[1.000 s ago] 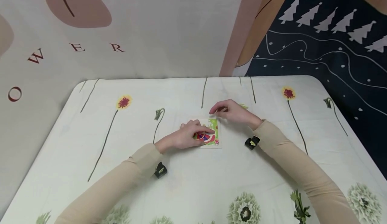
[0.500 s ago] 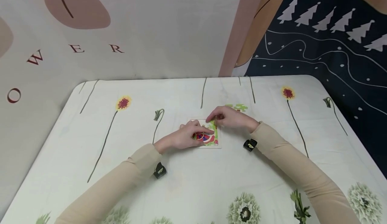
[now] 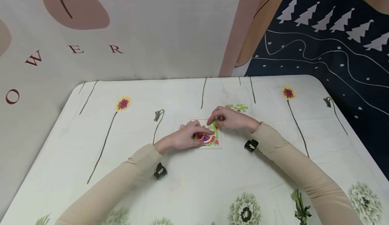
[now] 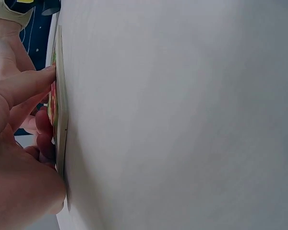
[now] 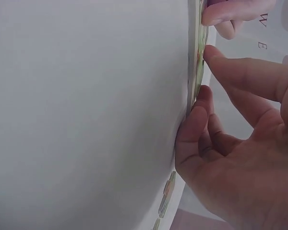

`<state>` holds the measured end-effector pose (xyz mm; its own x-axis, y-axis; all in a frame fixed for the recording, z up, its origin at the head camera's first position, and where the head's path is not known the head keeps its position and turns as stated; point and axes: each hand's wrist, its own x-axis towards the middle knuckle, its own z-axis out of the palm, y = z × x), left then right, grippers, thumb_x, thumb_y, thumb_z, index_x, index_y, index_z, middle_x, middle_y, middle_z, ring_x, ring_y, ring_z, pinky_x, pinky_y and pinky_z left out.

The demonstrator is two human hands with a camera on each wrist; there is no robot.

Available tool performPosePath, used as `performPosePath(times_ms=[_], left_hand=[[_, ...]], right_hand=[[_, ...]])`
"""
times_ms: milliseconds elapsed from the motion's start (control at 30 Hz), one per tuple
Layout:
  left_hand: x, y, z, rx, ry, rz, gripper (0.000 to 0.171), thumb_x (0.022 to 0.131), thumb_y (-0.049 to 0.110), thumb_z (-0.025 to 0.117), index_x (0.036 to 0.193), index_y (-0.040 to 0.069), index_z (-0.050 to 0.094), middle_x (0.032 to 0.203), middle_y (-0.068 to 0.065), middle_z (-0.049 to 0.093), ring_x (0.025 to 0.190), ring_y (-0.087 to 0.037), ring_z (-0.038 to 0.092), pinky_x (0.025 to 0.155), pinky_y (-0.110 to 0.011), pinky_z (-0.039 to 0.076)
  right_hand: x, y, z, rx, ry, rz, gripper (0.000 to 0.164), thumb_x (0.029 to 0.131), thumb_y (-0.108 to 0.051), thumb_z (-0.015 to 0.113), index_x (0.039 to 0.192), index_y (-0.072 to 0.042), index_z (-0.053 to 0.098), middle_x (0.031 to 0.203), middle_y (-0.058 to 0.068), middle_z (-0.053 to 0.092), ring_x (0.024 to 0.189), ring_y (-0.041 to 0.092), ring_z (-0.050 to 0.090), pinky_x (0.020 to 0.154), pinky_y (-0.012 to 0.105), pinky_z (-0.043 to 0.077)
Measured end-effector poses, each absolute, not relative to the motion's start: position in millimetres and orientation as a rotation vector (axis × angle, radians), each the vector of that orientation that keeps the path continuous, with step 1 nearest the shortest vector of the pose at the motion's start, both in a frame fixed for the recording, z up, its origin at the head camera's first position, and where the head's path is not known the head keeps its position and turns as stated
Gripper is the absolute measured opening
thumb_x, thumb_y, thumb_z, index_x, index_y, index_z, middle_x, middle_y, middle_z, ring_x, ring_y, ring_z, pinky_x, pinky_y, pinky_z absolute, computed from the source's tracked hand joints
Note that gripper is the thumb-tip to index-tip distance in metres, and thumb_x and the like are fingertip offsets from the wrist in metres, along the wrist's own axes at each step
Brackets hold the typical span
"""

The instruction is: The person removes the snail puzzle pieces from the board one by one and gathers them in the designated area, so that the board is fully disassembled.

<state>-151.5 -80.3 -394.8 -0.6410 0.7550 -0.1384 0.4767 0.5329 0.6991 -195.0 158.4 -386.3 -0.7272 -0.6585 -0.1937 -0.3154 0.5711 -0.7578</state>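
Note:
A small square jigsaw puzzle (image 3: pixel 215 143) with a green, red and blue picture in a pale frame lies on the table. My left hand (image 3: pixel 189 135) holds it from the left, the index finger stretched across the picture and other fingers bent, hiding the left half. At the puzzle's far right corner, the fingers of my right hand (image 3: pixel 233 118) pinch a green piece (image 3: pixel 214 123), close down on the picture. The right wrist view shows the puzzle's edge (image 5: pixel 192 62) side-on between the fingertips of both hands. In the left wrist view, the frame's edge (image 4: pixel 62 105) lies along the tabletop.
Several loose green puzzle pieces (image 3: pixel 241 108) lie just beyond my right hand, partly hidden by it. The white tablecloth (image 3: pixel 194 184) has printed flowers. A patterned wall cloth (image 3: pixel 170 32) hangs behind the table's far edge.
My right hand has come down and slightly left onto the puzzle's far right corner, uncovering loose pieces behind it. My left hand has stayed in place on the puzzle.

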Motion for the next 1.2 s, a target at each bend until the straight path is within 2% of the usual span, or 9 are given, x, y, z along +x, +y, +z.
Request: performPosePath(times_ms=[233,400,600,900,1200], left_hand=[[-151.8,-80.5,-395.9,0.992,2.341,0.887,0.044,0.094,0.013,0.074,0.138,0.012,0.068,0.100,-0.002,0.053,0.093,-0.016,0.041,0.076,-0.035,0.026],[-151.7,-80.8,-395.7,0.992,2.340,0.891,0.045,0.094,0.013,0.074,0.138,0.013,0.069,0.100,-0.002,0.054,0.092,-0.015,0.041,0.076,-0.035,0.026],[-151.0,-81.0,-395.6,0.978,2.344,0.893,0.045,0.093,0.013,0.074,0.138,0.014,0.068,0.101,-0.002,0.054,0.093,-0.016,0.041,0.077,-0.036,0.026],[-151.2,-80.3,-397.2,0.967,2.340,0.893,0.045,0.094,0.014,0.074,0.139,0.015,0.068,0.102,-0.001,0.053,0.096,-0.016,0.043,0.078,-0.038,0.027],[-150.7,-79.4,-397.2,0.966,2.349,0.912,0.044,0.093,0.012,0.074,0.136,0.014,0.070,0.101,-0.002,0.054,0.094,-0.016,0.042,0.078,-0.036,0.027]], right_hand=[[-191.3,159.9,-383.2,-0.801,2.318,-1.027,0.025,0.097,0.004,0.060,0.113,-0.007,0.075,0.123,0.012,0.062,0.101,0.023,0.055,0.092,0.037,0.043],[-190.6,160.8,-384.3,-0.800,2.311,-1.103,0.026,0.097,0.009,0.056,0.117,0.000,0.070,0.119,0.014,0.066,0.102,0.026,0.058,0.096,0.040,0.046],[-190.0,160.6,-383.0,-0.748,2.324,-1.156,0.031,0.098,0.008,0.052,0.126,0.005,0.064,0.124,0.019,0.067,0.112,0.032,0.061,0.102,0.047,0.047],[-191.0,161.5,-383.7,-0.698,2.350,-1.164,0.029,0.099,0.005,0.055,0.123,0.002,0.070,0.122,0.014,0.070,0.108,0.026,0.061,0.098,0.041,0.047],[-194.1,166.6,-384.7,-0.698,2.335,-1.214,0.027,0.100,0.005,0.056,0.120,0.002,0.073,0.120,0.014,0.072,0.111,0.027,0.062,0.100,0.042,0.047]])
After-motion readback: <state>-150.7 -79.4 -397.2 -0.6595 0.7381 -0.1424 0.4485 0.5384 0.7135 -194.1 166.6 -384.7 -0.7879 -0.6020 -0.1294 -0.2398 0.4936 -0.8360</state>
